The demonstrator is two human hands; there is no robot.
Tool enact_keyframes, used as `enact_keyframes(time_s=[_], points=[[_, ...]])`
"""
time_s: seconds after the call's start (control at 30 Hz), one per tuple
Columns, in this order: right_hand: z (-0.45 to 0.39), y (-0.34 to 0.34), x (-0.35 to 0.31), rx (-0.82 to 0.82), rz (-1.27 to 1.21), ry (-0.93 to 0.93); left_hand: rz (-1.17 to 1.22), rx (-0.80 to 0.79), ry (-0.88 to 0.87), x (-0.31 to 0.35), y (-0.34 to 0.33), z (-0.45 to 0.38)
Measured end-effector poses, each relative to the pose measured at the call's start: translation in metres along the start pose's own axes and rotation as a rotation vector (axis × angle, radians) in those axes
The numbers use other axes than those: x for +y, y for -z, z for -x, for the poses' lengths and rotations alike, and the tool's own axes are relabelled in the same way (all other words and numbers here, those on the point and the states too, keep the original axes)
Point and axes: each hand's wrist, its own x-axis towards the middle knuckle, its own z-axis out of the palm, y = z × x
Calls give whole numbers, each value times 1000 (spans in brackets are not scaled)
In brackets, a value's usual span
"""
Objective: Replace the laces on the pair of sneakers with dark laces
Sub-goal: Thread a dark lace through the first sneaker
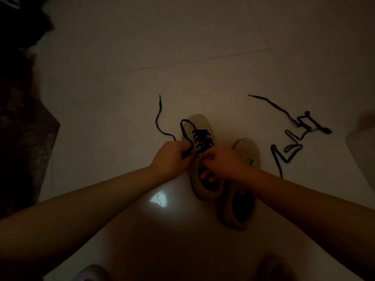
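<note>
Two pale sneakers stand side by side on the tiled floor in dim light. The left sneaker [197,128] has a dark lace [203,137] criss-crossed through its eyelets. My left hand [170,158] grips that lace beside the shoe's left side; the lace's free end [159,118] trails away across the floor. My right hand [220,164] pinches the lace at the upper eyelets, fingers curled over the shoe's opening. The right sneaker [246,151] shows no lace and is partly hidden behind my right wrist. A second dark lace [292,147] lies loose in zigzags on the floor to the right.
A dark patterned cloth or rug [22,128] fills the left edge. A pale object [363,151] stands at the right edge. A bright reflection [159,199] glints on the floor between my forearms. Blurred shapes [89,273] show at the bottom edge.
</note>
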Motion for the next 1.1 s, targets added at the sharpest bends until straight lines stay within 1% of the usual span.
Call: enact_keyframes(time_s=[0.33, 0.4, 0.5, 0.57, 0.67, 0.7, 0.8, 0.87, 0.9, 0.93, 0.97, 1.03, 1.07, 1.1], points=[[0, -4, 2, 34, -59, 38, -155, -2, -83, 6, -5, -3], [-1, -7, 4, 75, -32, 58, -118, 1, -39, 6, -4, -3], [-3, -8, 5, 168, 127, 160, 38, 7, 40, 3, -3, -4], [-2, -8, 5, 187, 213, 214, 135, -16, 99, 1, -5, -4], [1, -6, 8, 175, 210, 249, 260, -40, 163, -1, -10, -5], [2, -4, 11, 180, 196, 259, 268, -44, 163, 0, -9, -6], [6, 5, 17, 235, 134, 314, 192, -37, 125, 3, -9, -9], [8, 14, 20, 306, 15, 325, 165, -12, 131, 4, -12, -10], [8, 20, 21, 336, -106, 300, 166, 2, 129, 3, -14, -9], [10, 26, 20, 334, -290, 250, 170, 13, 123, 2, -16, -8], [11, 33, 20, 297, -526, 197, 172, 15, 120, 1, -17, -8], [12, 44, 18, 147, -1017, 137, 160, 14, 115, 1, -18, -7], [12, 47, 17, 69, -1195, 122, 152, 15, 119, 2, -18, -6], [11, 47, 15, 19, -1293, 97, 151, 16, 125, 3, -17, -6]])
